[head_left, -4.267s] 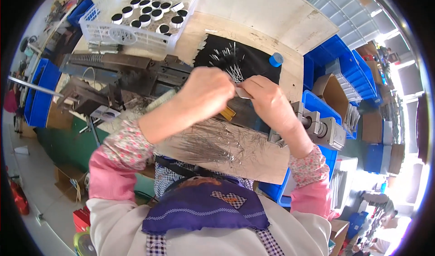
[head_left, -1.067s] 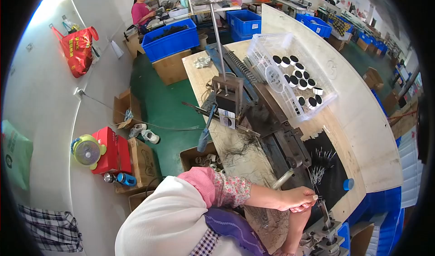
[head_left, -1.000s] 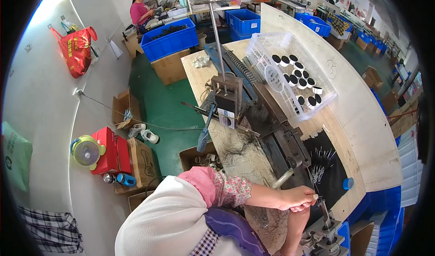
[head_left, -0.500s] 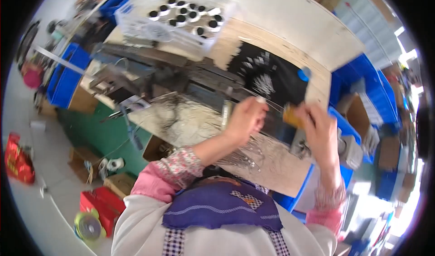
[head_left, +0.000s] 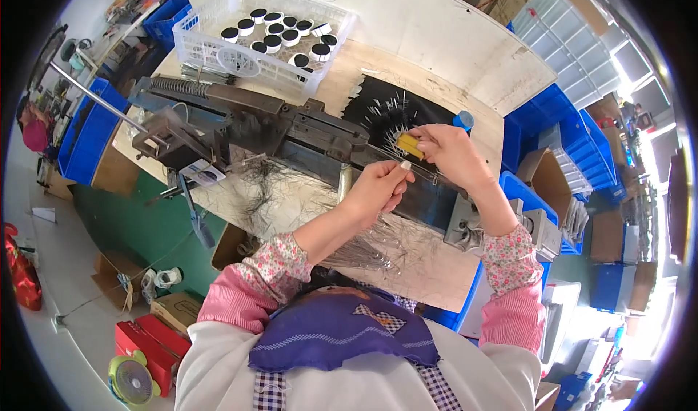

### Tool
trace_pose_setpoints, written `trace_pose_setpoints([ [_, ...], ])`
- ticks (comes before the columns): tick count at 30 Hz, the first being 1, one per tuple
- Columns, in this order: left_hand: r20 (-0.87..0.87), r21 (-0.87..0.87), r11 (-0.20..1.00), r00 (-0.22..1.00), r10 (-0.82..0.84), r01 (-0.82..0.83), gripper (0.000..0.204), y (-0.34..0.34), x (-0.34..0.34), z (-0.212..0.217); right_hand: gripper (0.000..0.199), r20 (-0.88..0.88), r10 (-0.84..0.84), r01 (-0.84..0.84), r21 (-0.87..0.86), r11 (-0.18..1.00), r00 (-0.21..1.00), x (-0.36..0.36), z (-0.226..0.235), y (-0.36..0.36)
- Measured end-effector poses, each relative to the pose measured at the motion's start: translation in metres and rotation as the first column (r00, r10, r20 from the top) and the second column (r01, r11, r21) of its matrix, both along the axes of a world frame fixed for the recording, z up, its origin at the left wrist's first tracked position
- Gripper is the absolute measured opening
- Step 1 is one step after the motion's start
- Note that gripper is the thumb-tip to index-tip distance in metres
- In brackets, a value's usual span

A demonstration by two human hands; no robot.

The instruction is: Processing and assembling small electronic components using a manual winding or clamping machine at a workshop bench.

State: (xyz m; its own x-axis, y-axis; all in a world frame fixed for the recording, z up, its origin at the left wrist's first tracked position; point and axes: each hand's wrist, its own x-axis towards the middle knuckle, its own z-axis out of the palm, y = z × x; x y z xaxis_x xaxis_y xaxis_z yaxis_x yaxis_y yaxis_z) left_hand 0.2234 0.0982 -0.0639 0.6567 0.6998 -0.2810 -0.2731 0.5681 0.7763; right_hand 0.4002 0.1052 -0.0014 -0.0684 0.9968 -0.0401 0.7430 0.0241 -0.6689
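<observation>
My right hand (head_left: pixel 452 151) grips a small yellow block (head_left: pixel 411 146) between thumb and fingers. The block is over the near edge of a bunch of thin silvery pins (head_left: pixel 393 129) on a black mat (head_left: pixel 434 111). Just to the left and nearer to me, my left hand (head_left: pixel 374 190) is closed in a pinch, a pale tip showing at its thumb and forefinger. Whatever it holds is too small to make out. Both hands are above the right part of a long dark metal machine (head_left: pixel 320 129) that runs across the bench.
A white plastic basket (head_left: pixel 325 73) with several black-topped white cylinders stands at the back left. Loose thin wires (head_left: pixel 367 252) lie along the bench's near side. A blue cap (head_left: pixel 463 120) sits by the mat. Blue bins (head_left: pixel 544 120) line the right; a tall board (head_left: pixel 436 36) closes the back.
My right hand has moved left with the yellow block, from the machine's right side to beside the pins. The left hand stays pinched, now closer to the right. The whole view has shifted a little.
</observation>
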Motion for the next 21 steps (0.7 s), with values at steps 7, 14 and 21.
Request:
trace_pose_setpoints([
  [7,0.01,-0.14,0.981,0.991,-0.134,0.134,0.024,0.014,0.002,0.007,0.026,0.04,0.027,-0.026,-0.028,0.999,0.999,0.002,0.004,0.006],
  [14,-0.002,-0.048,0.999,1.0,0.022,-0.022,0.023,-0.001,0.01,-0.002,0.027,0.06,0.006,-0.002,-0.068,0.998,0.998,-0.001,0.012,0.003],
  [21,0.061,-0.106,0.966,0.968,0.243,-0.236,0.023,-0.008,0.001,-0.001,0.025,-0.238,0.06,-0.119,-0.244,0.963,0.97,-0.023,0.0,0.008],
])
